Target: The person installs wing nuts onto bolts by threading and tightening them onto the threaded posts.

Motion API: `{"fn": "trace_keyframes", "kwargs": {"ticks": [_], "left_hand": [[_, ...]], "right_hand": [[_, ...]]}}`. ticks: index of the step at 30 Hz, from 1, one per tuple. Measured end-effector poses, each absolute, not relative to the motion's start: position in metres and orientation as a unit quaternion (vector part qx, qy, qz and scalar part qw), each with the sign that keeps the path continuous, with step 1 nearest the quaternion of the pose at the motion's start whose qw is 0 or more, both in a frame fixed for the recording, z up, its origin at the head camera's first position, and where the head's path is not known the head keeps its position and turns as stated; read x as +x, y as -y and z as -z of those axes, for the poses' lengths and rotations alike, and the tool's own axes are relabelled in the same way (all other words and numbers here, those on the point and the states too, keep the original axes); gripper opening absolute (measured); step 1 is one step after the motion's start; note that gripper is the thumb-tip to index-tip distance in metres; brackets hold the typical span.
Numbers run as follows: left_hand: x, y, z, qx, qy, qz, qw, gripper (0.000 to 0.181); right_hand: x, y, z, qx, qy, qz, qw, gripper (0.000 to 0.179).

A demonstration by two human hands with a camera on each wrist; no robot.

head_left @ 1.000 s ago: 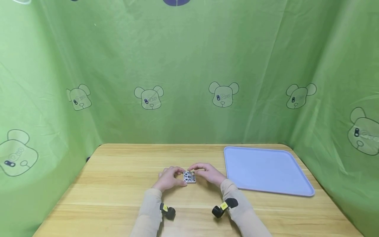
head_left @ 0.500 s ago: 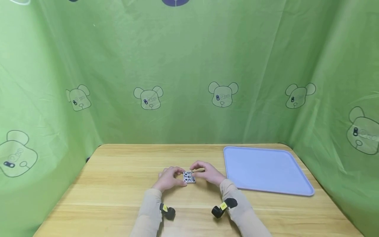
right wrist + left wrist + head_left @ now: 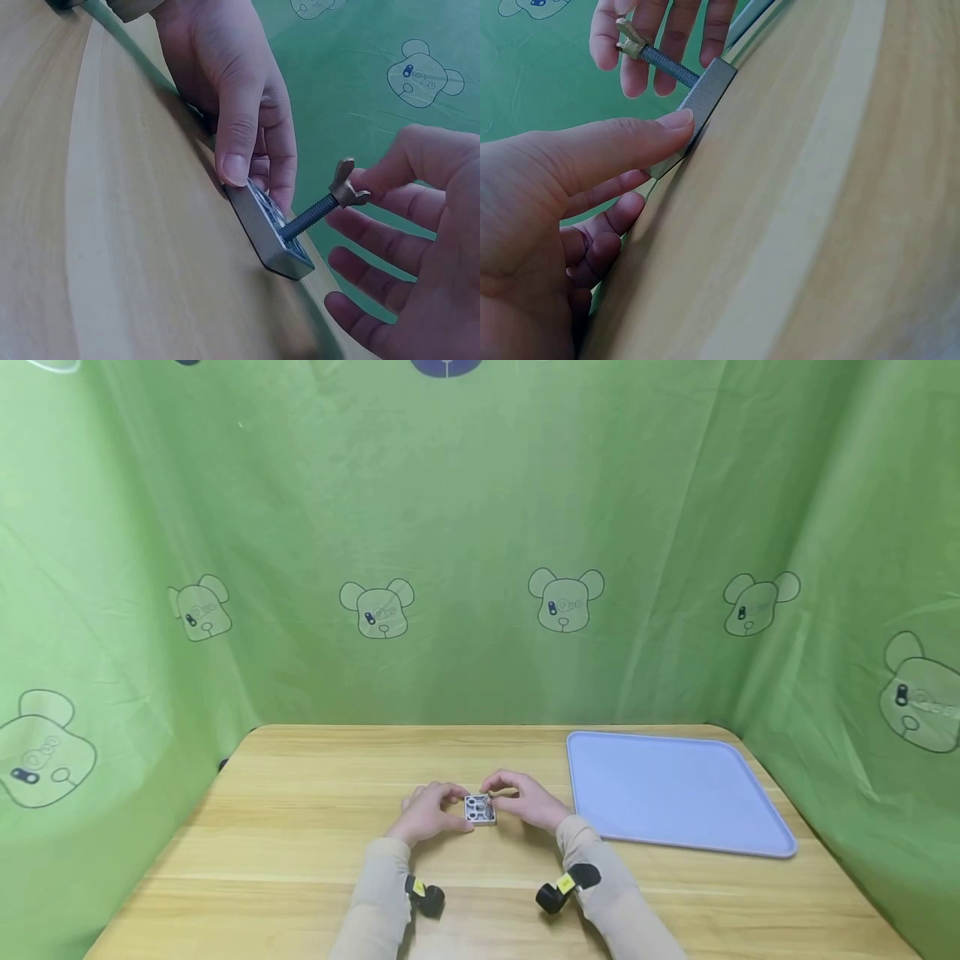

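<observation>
A small square metal block (image 3: 480, 814) with several round holes on its top face lies at the middle of the wooden table. My left hand (image 3: 426, 814) grips it from the left, thumb (image 3: 660, 135) along the near edge and fingers at the far side. From the block's right part rises a grey threaded bolt (image 3: 309, 217), carrying a brass wing nut (image 3: 346, 189) at its upper end. My right hand (image 3: 528, 802) pinches the wing nut at thumb and index fingertip; its other fingers (image 3: 375, 281) hang loosely spread beside the bolt.
A light blue tray (image 3: 675, 789) lies on the right side of the wooden table (image 3: 315, 777). Green curtains (image 3: 472, 677) with bear prints stand around the back and sides. Each sleeve carries a black wrist camera (image 3: 430, 900).
The right thumb and index finger have shifted slightly around the wing nut, whose wings stand at a different angle. The left hand and the block stay in place.
</observation>
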State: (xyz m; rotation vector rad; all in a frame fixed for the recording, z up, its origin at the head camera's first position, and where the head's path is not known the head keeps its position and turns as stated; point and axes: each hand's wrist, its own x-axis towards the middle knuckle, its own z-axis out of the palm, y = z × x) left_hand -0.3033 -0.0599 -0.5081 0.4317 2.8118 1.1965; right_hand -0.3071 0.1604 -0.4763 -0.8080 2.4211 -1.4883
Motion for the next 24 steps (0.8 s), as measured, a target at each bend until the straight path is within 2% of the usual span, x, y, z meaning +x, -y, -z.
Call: {"fn": "trace_keyframes", "kwargs": {"ticks": [10, 18, 24], "left_hand": [[-0.304, 0.06, 0.507, 0.136, -0.911, -0.387, 0.035, 0.053], [-0.303, 0.06, 0.507, 0.138, -0.912, -0.384, 0.033, 0.053], [-0.304, 0.06, 0.507, 0.139, -0.912, -0.385, 0.034, 0.052]], "right_hand": [[-0.317, -0.162, 0.492, -0.283, -0.816, 0.497, 0.087, 0.02], [-0.304, -0.156, 0.475, -0.266, -0.819, 0.502, 0.085, 0.018], [-0.311, -0.157, 0.486, -0.247, -0.833, 0.49, 0.061, 0.016]]}}
